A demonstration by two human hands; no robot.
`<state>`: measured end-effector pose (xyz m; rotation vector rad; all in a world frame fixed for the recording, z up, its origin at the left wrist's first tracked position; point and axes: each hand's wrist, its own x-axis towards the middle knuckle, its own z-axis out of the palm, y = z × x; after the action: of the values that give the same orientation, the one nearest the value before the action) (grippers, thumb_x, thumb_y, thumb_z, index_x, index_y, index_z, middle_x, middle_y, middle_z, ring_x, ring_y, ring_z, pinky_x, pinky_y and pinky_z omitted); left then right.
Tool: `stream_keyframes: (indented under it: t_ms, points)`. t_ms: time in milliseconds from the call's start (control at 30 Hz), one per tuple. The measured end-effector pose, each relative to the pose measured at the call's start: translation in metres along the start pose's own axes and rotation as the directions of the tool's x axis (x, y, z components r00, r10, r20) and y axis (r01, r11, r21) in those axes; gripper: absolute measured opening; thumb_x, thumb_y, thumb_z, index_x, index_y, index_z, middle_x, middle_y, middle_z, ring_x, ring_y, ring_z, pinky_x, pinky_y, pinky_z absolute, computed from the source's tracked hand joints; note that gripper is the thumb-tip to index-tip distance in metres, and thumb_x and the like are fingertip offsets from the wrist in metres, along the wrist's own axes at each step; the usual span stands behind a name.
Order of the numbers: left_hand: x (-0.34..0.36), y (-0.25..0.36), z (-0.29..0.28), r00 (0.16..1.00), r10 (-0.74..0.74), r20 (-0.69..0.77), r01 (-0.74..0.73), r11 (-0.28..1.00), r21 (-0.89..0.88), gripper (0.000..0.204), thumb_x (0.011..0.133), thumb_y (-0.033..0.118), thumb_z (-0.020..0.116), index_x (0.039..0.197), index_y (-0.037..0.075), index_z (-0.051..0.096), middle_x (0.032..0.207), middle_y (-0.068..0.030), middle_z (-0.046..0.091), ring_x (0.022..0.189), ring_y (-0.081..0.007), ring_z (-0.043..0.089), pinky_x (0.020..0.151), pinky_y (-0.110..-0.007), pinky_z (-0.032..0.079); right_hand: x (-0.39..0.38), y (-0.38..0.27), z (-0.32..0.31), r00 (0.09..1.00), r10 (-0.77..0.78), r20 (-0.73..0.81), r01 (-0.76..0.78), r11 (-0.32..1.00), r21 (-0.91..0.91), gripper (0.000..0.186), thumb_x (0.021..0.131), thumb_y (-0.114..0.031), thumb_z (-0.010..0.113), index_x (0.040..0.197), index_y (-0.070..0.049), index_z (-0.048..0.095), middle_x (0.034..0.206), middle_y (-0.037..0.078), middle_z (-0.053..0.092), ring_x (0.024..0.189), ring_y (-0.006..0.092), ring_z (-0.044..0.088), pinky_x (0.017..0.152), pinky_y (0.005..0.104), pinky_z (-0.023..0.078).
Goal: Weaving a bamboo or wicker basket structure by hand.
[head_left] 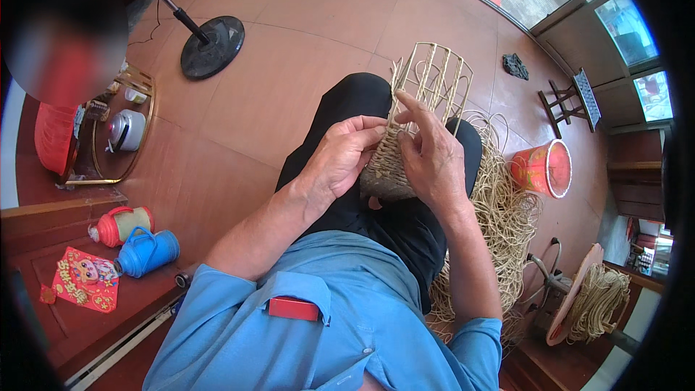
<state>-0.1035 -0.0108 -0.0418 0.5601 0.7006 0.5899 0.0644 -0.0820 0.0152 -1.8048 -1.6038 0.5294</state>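
Note:
A half-woven basket [388, 161] of pale twisted cord on a wire frame [439, 72] rests between my knees, tilted away from me. Its near part is tightly woven, while the far wires are bare but for a few cords along them. My left hand [339, 150] pinches the basket's left edge between thumb and fingers. On the other side, my right hand [436, 158] lies against the weave with index finger stretched out and thumb apart from it. Whether a strand runs under the right fingers is hard to see. Loose cord [499, 232] lies heaped beside my right leg.
Right of the heap stand a red bucket [527, 168], a small folding stool [575, 103] and a round board with coiled cord [595, 303]. At left are a blue thermos [148, 251], a red thermos [124, 226], a kettle [127, 131] and a fan base [212, 47].

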Motion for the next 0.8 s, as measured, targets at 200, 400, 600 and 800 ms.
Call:
stream_keyframes:
  t_ms: [200,400,600,800]
  points:
    - [0.007,-0.010,-0.009,0.997,-0.029,0.068,0.039,0.989,-0.146,0.023,0.113,0.011,0.065,0.134,0.001,0.067,0.124,-0.0094,0.074,0.118,-0.0201,0.070,0.111,-0.038,0.056,0.016,0.000,-0.015,0.977,-0.084,0.197,0.120,0.977,-0.178,0.063,0.099,-0.002,0.062,0.160,-0.013,0.053,0.122,0.021,0.072,0.109,0.0425,0.075,0.093,0.0510,0.061]
    - [0.007,-0.015,-0.008,0.992,0.000,0.127,0.033,0.965,-0.259,0.032,0.113,0.009,0.063,0.144,0.005,0.061,0.133,-0.0107,0.070,0.123,-0.0209,0.068,0.112,-0.040,0.056,0.017,-0.006,-0.026,0.977,-0.058,0.207,0.068,0.997,-0.042,0.050,0.098,-0.002,0.064,0.147,-0.009,0.060,0.128,0.022,0.068,0.105,0.0437,0.075,0.089,0.0520,0.061]
    - [0.010,-0.016,-0.008,0.987,0.012,0.160,0.029,0.966,-0.256,0.038,0.113,0.009,0.060,0.151,0.006,0.056,0.135,-0.0112,0.068,0.125,-0.0216,0.068,0.111,-0.041,0.057,0.016,-0.003,-0.029,0.979,-0.012,0.204,0.021,0.999,-0.043,0.024,0.095,-0.009,0.077,0.116,-0.002,0.069,0.123,0.019,0.067,0.098,0.0403,0.075,0.087,0.0496,0.059]
    - [0.011,-0.018,-0.011,0.985,0.019,0.174,0.027,0.966,-0.258,0.040,0.113,0.010,0.061,0.153,0.005,0.055,0.134,-0.0115,0.069,0.124,-0.0212,0.069,0.111,-0.040,0.057,0.020,-0.003,-0.028,0.973,0.008,0.232,0.031,0.986,-0.166,0.018,0.097,-0.010,0.076,0.111,-0.001,0.069,0.120,0.019,0.065,0.101,0.0419,0.074,0.088,0.0507,0.060]
